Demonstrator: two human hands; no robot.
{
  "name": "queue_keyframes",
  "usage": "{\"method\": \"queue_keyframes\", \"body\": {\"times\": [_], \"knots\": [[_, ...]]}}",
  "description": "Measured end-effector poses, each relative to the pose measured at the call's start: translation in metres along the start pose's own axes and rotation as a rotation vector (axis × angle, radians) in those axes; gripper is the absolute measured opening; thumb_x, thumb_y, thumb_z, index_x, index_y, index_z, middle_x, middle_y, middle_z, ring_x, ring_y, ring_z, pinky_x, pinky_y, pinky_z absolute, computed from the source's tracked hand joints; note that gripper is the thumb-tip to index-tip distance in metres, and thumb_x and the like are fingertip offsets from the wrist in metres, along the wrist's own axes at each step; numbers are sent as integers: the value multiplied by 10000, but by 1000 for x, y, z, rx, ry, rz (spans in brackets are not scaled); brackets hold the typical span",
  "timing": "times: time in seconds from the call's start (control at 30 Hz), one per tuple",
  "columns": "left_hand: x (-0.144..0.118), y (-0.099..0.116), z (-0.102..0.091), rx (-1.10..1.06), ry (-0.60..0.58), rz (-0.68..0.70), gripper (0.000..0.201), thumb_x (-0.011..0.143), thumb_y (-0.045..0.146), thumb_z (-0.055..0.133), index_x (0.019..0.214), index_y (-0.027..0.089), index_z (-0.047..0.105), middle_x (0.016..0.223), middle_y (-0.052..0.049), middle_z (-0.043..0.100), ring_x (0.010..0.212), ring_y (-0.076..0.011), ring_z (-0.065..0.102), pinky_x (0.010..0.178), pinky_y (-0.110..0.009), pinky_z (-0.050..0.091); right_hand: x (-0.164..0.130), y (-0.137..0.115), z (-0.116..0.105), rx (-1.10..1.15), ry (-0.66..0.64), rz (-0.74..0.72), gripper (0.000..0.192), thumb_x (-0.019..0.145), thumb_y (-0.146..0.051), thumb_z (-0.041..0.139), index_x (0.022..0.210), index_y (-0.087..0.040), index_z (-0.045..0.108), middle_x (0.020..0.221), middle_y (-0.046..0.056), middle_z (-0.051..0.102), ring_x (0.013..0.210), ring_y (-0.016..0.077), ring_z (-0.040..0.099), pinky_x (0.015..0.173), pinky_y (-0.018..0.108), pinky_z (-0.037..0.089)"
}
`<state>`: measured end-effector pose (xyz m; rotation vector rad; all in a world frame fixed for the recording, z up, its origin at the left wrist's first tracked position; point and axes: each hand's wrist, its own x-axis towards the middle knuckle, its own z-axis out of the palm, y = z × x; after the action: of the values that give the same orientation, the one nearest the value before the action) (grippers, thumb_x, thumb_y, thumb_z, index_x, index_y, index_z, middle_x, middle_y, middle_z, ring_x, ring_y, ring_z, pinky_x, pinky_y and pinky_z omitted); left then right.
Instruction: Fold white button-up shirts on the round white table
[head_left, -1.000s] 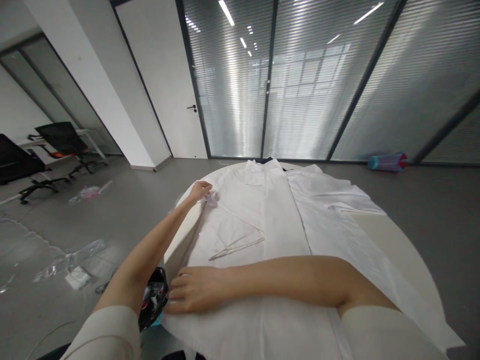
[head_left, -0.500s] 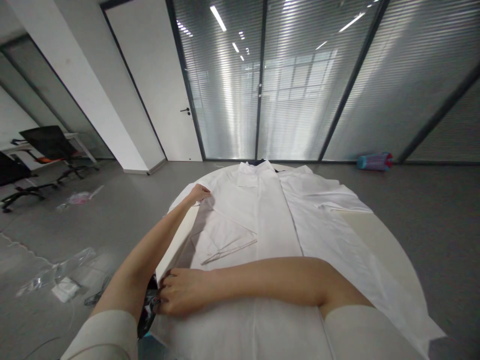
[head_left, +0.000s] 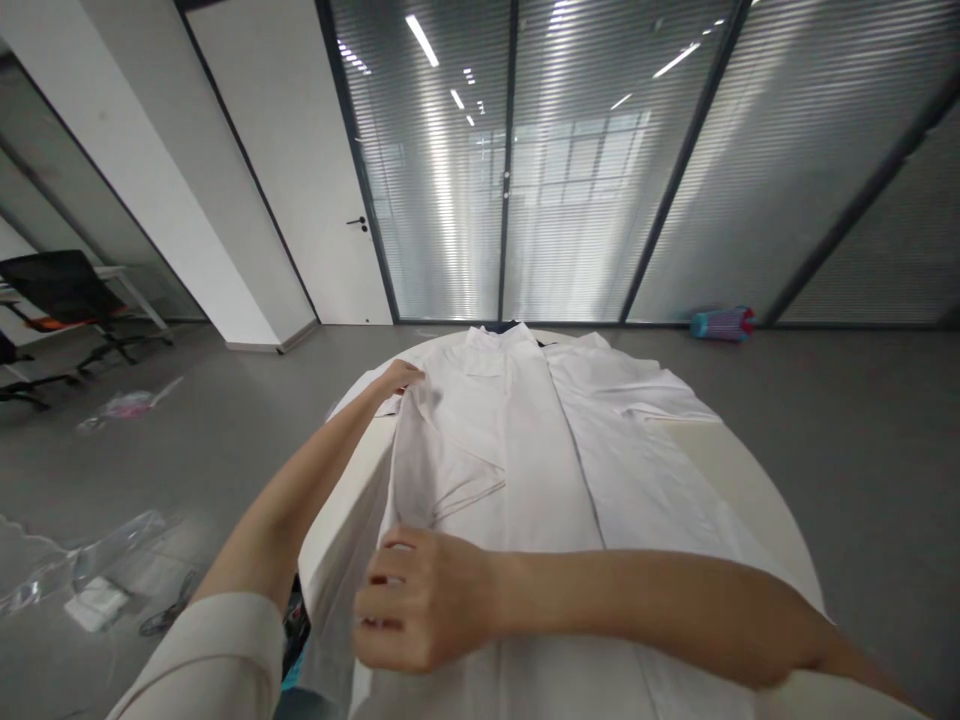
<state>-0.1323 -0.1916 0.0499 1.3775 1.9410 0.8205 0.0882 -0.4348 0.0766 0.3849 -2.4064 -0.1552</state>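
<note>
A white button-front coat [head_left: 547, 450] lies spread over a round pale table [head_left: 739, 455], its collar at the far edge. My left hand [head_left: 401, 377] pinches the coat's left side near the shoulder. Closer to me, my right hand [head_left: 424, 600] reaches across the front, its fingers curled round the coat's left edge. Between the two hands that edge is raised and folded inward, with a shadowed strip beside a pocket opening. The fingertips of my right hand are partly hidden by the cloth.
Plastic wrapping and a white box [head_left: 97, 603] lie on the floor at left. An office chair [head_left: 64, 295] stands farther back. A blue and red bundle [head_left: 722, 324] rests by the glass partition [head_left: 577, 200]. Dark and blue items show below the table's left edge.
My right hand has moved right, drawing the coat's left edge up and inward. My left hand stays near the shoulder, lifting the cloth there slightly. The view has shifted a little.
</note>
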Motion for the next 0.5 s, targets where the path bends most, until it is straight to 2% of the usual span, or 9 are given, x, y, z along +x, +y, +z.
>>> {"method": "queue_keyframes", "body": {"times": [0.1, 0.2, 0.27, 0.37, 0.5], "knots": [[20, 17, 17, 47, 16, 6, 144, 659, 206, 737, 763, 117, 691, 528, 0, 560, 543, -145, 583, 517, -221, 470, -24, -21, -38, -50, 24, 107, 282, 891, -147, 557, 615, -194, 535, 654, -15, 490, 628, 135, 388, 626, 326, 338], [39, 34, 36, 107, 60, 45, 114, 670, 183, 716, 756, 117, 679, 475, 1, 526, 514, -162, 581, 509, -238, 467, -48, -43, -57, -99, -11, 213, 274, 860, -136, 583, 594, -188, 542, 628, -17, 451, 613, 129, 373, 599, 321, 333], [49, 46, 49, 147, 108, 99, 129, 686, 180, 701, 795, 114, 687, 512, -27, 570, 570, -197, 624, 545, -258, 482, -63, -57, -60, -126, -30, 276, 275, 853, -127, 600, 593, -187, 538, 617, -17, 451, 610, 129, 378, 585, 317, 325], [58, 65, 74, 203, 170, 196, 223, 719, 178, 686, 923, 90, 695, 681, -102, 671, 780, -272, 689, 685, -305, 514, -84, -77, -56, -135, -40, 382, 269, 859, -123, 619, 609, -182, 537, 590, -24, 452, 598, 123, 376, 571, 307, 320], [56, 85, 120, 251, 143, 345, 283, 764, 184, 668, 1032, 94, 681, 985, -170, 708, 1096, -329, 639, 908, -347, 483, -105, -100, -52, -114, -54, 490, 232, 915, -138, 601, 690, -177, 564, 568, -43, 458, 564, 111, 354, 574, 292, 319]]}}
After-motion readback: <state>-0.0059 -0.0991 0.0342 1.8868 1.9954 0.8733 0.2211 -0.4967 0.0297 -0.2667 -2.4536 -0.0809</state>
